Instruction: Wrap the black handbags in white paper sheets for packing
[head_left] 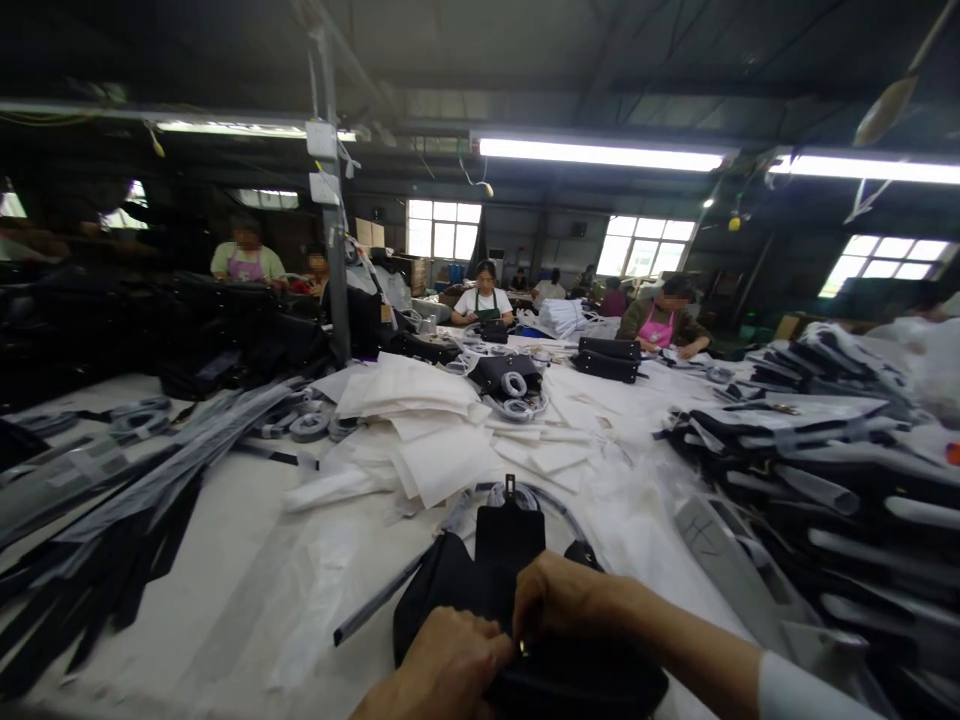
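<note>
A black handbag (442, 580) lies on the table right in front of me, its flap (511, 540) turned back with a dark metal-tipped tab (510, 488) at its end. My left hand (454, 655) is closed on the near edge of the bag. The fingers of my right hand (559, 600) are pinched together at the bag's middle, touching the left fingertips. Just under them shows a small gold-coloured metal piece (523, 648); its kind is not clear. A wrapped strap (382, 595) curves around the bag's back and left side.
White paper sheets (442, 455) are piled beyond the bag. Long black straps in plastic (150, 510) lie on the left. Black bag pieces (825, 480) are stacked high on the right. Another black bag (506, 372) with coiled straps sits farther back. Several people work at the far tables.
</note>
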